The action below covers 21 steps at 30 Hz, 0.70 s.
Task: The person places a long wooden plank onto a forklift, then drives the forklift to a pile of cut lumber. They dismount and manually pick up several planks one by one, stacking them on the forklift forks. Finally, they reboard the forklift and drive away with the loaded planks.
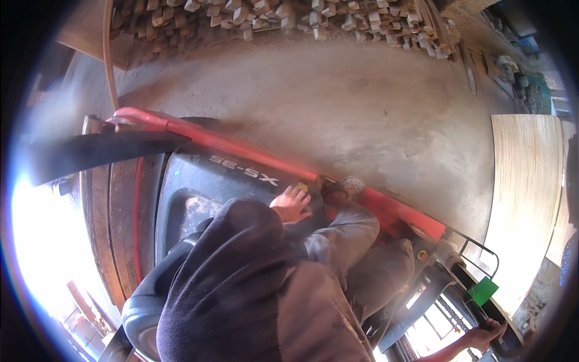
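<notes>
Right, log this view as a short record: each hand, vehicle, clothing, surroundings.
Left hand: the left hand lies with fingers spread at a dark cover, beside a small yellow piece
Right hand: the right hand is at a dark curved part; grip unclear
Near right hand: green tag
Vehicle: red panel, dark bodywork
Clothing: dark sleeve, grey trousers, pale dotted shoe
Surroundings: stacked wood pieces, pale board, dusty floor

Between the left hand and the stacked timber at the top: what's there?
Head view, going up from the left hand: a small yellow piece, the red rail, then floor up to the stacked timber.
</notes>
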Each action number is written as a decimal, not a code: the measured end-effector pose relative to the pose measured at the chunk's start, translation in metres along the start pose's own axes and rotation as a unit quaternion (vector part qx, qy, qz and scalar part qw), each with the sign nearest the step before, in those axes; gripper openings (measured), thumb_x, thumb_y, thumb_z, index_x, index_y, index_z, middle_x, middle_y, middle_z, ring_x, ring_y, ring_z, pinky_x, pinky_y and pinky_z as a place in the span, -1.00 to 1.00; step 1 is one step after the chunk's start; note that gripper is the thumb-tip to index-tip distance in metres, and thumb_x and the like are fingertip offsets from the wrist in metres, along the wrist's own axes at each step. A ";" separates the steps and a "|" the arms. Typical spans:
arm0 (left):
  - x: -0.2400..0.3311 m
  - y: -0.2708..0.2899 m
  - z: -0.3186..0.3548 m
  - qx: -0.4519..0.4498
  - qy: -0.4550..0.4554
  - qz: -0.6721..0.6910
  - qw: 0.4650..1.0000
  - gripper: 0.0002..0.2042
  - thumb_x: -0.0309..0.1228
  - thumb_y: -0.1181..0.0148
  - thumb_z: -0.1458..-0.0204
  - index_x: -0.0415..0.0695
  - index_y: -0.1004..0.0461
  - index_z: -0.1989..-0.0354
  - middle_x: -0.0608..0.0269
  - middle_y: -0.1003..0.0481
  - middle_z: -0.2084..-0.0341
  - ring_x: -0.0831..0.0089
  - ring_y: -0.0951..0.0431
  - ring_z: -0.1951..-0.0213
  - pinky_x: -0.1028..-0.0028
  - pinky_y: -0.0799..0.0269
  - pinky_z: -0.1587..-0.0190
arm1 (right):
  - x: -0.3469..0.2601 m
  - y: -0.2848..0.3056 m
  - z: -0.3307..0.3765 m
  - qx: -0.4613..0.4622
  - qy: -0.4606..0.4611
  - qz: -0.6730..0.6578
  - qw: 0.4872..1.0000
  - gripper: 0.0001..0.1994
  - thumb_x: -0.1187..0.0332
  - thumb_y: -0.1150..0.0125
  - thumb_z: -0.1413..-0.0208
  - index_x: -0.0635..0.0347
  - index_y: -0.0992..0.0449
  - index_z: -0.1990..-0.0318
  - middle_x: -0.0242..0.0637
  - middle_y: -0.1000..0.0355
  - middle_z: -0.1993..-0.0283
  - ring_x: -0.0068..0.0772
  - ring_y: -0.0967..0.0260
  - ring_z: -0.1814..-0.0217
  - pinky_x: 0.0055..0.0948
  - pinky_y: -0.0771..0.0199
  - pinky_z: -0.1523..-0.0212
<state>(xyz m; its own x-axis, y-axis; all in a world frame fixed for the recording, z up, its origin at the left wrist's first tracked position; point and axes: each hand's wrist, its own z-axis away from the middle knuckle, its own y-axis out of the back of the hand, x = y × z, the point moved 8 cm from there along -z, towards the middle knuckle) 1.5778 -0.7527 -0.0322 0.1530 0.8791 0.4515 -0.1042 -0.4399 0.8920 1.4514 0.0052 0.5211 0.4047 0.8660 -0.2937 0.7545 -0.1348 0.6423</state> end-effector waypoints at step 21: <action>-0.017 -0.015 -0.039 -0.068 0.139 -0.003 0.988 -0.50 -0.23 -0.33 -0.18 -0.08 -0.60 -0.30 0.14 -0.65 -0.16 0.13 -0.66 -0.17 0.12 -0.61 -0.21 | -0.143 -0.283 0.120 -0.061 0.071 -0.008 0.996 -0.54 0.15 -0.11 -0.61 0.38 -0.56 -0.35 -0.15 -0.52 -0.04 -0.31 -0.51 0.02 -0.28 -0.54 -0.03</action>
<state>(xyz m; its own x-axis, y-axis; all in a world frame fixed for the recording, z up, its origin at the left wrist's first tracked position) 1.5381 -0.7536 -0.0543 -0.1201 0.9064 0.4049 -0.2390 -0.4223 0.8744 1.2418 -0.1384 0.2970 0.3090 0.9283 -0.2069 0.6880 -0.0679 0.7225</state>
